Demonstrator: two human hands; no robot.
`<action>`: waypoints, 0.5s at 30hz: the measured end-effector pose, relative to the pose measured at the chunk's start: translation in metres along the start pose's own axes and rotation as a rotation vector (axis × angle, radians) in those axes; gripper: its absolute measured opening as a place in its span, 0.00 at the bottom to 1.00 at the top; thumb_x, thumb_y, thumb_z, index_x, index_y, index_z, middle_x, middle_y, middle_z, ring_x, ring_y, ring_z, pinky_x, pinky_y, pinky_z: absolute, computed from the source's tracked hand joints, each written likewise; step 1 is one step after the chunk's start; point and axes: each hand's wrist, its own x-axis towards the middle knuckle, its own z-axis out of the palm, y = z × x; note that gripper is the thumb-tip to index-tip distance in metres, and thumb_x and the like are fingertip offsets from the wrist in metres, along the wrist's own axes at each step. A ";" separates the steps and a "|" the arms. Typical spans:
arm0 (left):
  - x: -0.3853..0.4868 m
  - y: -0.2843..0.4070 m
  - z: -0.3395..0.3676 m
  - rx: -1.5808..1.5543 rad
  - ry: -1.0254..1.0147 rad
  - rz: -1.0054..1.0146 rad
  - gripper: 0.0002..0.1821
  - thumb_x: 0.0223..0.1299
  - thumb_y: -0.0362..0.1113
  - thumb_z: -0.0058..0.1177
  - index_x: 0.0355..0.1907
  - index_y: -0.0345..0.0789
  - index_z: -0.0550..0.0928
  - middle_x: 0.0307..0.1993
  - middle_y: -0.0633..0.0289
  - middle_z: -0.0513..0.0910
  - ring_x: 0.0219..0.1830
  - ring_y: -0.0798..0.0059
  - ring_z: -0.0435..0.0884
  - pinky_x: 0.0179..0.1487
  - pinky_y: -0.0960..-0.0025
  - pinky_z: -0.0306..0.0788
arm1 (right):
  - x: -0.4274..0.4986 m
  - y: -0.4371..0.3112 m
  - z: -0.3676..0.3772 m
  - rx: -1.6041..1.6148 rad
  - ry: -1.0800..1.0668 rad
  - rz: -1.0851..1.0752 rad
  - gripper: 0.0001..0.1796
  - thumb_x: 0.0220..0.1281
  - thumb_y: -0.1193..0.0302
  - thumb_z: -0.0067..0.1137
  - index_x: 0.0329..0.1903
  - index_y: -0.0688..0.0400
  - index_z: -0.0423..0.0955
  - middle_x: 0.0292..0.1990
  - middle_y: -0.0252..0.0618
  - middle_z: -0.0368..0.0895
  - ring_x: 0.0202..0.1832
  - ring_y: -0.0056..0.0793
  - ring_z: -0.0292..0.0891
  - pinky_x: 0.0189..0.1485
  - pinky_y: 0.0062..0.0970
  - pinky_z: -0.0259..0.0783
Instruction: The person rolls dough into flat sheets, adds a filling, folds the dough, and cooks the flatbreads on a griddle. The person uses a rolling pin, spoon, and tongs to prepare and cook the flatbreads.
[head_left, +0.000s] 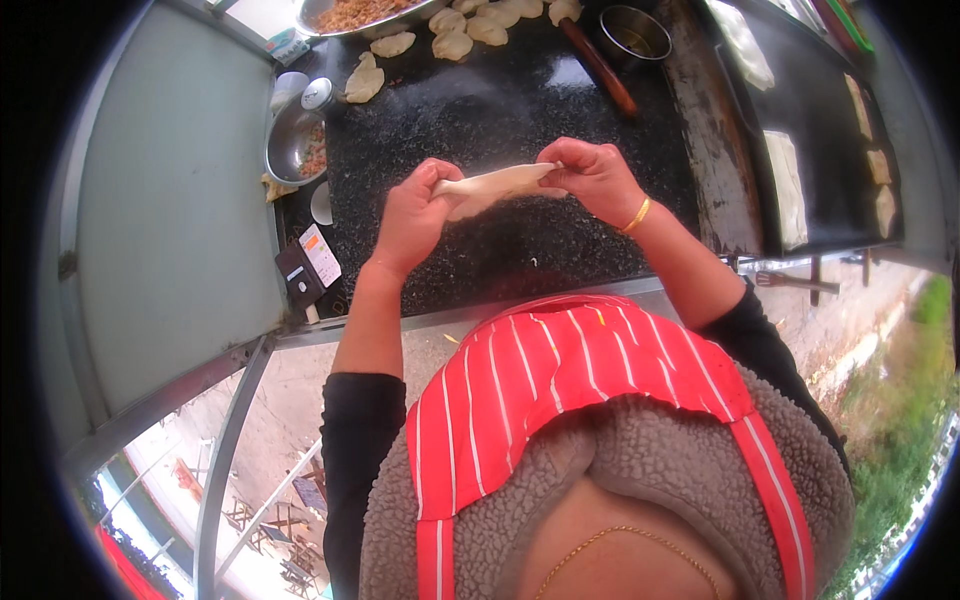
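Note:
A pale sheet of dough (502, 186) is stretched between my two hands above a dark speckled stone worktop (480, 259). My left hand (421, 206) pinches its left end, and my right hand (596, 180) pinches the right end. The sheet sags in the middle, with its lower part hanging toward the worktop. Several flattened dough pieces (487, 30) lie at the far edge, and one more dough piece (365, 79) rests at the far left. Beyond my right hand lies a wooden rolling pin (598, 67).
A large basin of orange-brown filling (360, 15) stands at the back, a metal bowl (289, 146) at the left. A small metal pot (635, 34) sits beyond the rolling pin. On the right, a black griddle (825, 150) carries long dough strips (785, 187). A phone-like device (320, 255) lies front left.

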 end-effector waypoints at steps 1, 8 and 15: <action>0.001 0.004 -0.005 -0.035 -0.032 -0.022 0.07 0.58 0.29 0.53 0.39 0.32 0.77 0.32 0.68 0.80 0.36 0.85 0.75 0.42 0.77 0.70 | 0.002 -0.004 -0.001 0.085 -0.019 -0.001 0.09 0.55 0.78 0.64 0.40 0.60 0.79 0.30 0.29 0.81 0.34 0.12 0.73 0.38 0.19 0.71; 0.058 -0.037 -0.016 -0.112 -0.284 -0.573 0.23 0.54 0.37 0.62 0.54 0.35 0.76 0.42 0.65 0.80 0.42 0.78 0.78 0.45 0.74 0.72 | 0.052 0.030 0.006 -0.029 -0.063 0.713 0.19 0.49 0.77 0.67 0.46 0.61 0.77 0.33 0.34 0.82 0.37 0.21 0.78 0.40 0.24 0.75; 0.063 -0.069 0.019 0.807 0.126 0.302 0.27 0.65 0.41 0.51 0.65 0.36 0.70 0.67 0.54 0.68 0.69 0.62 0.65 0.69 0.60 0.60 | 0.075 0.096 -0.029 -0.821 0.715 -0.130 0.25 0.46 0.71 0.66 0.51 0.54 0.74 0.51 0.42 0.75 0.56 0.45 0.66 0.62 0.41 0.61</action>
